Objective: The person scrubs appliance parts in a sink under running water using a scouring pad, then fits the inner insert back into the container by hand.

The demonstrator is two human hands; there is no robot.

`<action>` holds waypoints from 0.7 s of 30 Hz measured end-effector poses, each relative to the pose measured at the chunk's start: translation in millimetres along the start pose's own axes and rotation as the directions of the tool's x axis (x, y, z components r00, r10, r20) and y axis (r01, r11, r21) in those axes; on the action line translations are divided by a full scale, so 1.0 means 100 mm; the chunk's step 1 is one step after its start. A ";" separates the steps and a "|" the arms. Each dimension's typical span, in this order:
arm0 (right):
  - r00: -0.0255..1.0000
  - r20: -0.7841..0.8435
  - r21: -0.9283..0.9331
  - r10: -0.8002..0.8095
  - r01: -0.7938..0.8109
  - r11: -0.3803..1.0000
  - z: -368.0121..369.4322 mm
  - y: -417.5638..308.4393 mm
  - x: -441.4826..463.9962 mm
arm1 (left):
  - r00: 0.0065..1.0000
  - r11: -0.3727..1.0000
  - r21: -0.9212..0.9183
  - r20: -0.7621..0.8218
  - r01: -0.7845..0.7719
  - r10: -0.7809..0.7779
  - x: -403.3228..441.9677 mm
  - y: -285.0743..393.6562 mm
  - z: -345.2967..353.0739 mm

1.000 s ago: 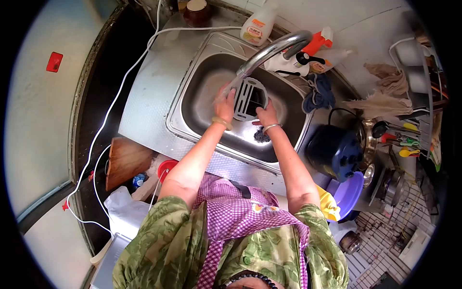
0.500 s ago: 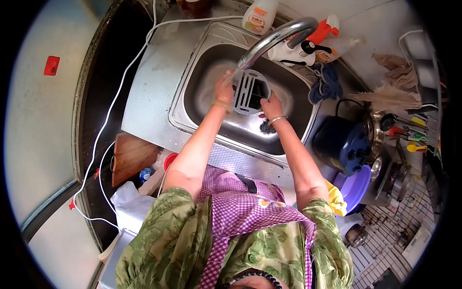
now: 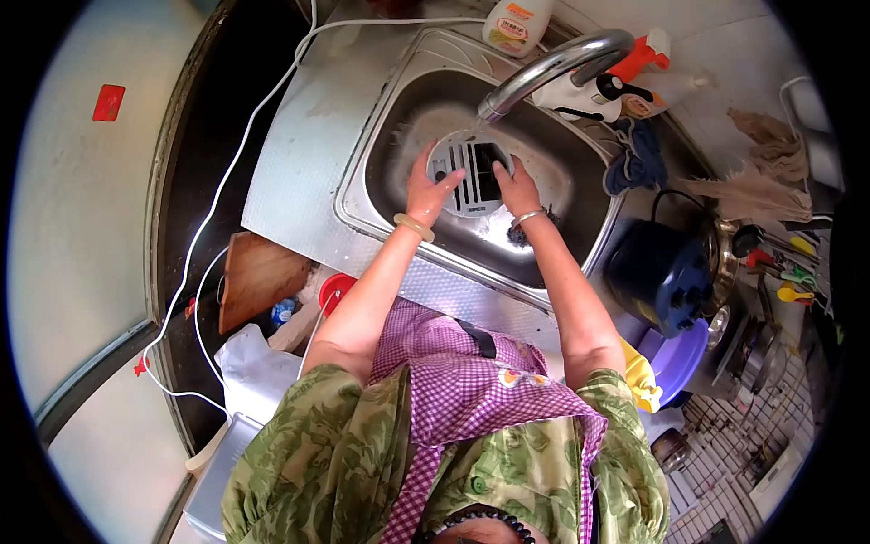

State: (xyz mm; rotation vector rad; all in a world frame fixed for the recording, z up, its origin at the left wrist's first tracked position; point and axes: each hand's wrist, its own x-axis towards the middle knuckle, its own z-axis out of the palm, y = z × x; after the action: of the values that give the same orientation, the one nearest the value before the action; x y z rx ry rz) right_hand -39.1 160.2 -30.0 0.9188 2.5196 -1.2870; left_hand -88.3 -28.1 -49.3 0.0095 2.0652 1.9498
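Observation:
Both hands hold a round, pale grey slotted plate [image 3: 468,192] with a black section on its right side, over the sink [image 3: 385,150]. I cannot tell its exact kind. My left hand [image 3: 431,189] is closed on its left edge, thumb lying on the front. On the right edge, my right hand [image 3: 518,189] grips it with the thumb near the black section. Just above hangs the curved metal faucet [image 3: 553,77], and water runs from its spout onto the plate. A dark scouring pad [image 3: 521,236] lies in the basin, partly behind my right wrist.
Behind the sink stand a white detergent bottle [image 3: 517,27] and a red-topped spray bottle [image 3: 642,56]. Blue cloth or gloves [image 3: 634,159] hang at the sink's right rim. A dark blue pot-like appliance [image 3: 660,276] sits to the right. A white cord [image 3: 237,150] crosses the left side.
The slotted plate has turned and tilted under the faucet. My left hand has come round to its left edge, thumb on the front. The whole view has shifted slightly.

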 end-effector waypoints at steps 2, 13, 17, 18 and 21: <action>1.000 0.030 0.193 0.009 -0.015 0.981 0.01 0.12 0.00 | 0.992 0.991 -0.054 -0.043 0.119 -0.121 0.03 0.16 0.03; 0.967 0.003 -0.620 0.255 -0.198 0.759 0.04 1.42 -0.36 | 0.974 0.988 -0.129 -0.199 0.083 -0.108 -0.19 0.11 0.23; 0.957 0.040 -0.500 0.287 -0.230 0.835 0.13 1.49 -0.20 | 0.955 0.980 -0.142 -0.243 0.141 -0.172 -0.08 0.31 0.28; 0.955 0.063 -0.445 0.291 -0.234 0.865 0.10 1.52 -0.16 | 0.958 0.978 -0.156 -0.230 0.138 -0.172 0.00 0.32 0.29; 0.996 -0.070 -0.508 -0.063 0.019 0.861 -0.05 1.32 -0.12 | 0.986 0.968 -0.232 -0.113 0.097 -0.126 0.27 0.13 0.27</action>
State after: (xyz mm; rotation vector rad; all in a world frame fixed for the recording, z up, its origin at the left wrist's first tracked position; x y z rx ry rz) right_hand 49.0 216.5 -111.9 0.8057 2.7429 -0.5351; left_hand -110.6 5.2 -43.1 -0.2809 1.8599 2.1506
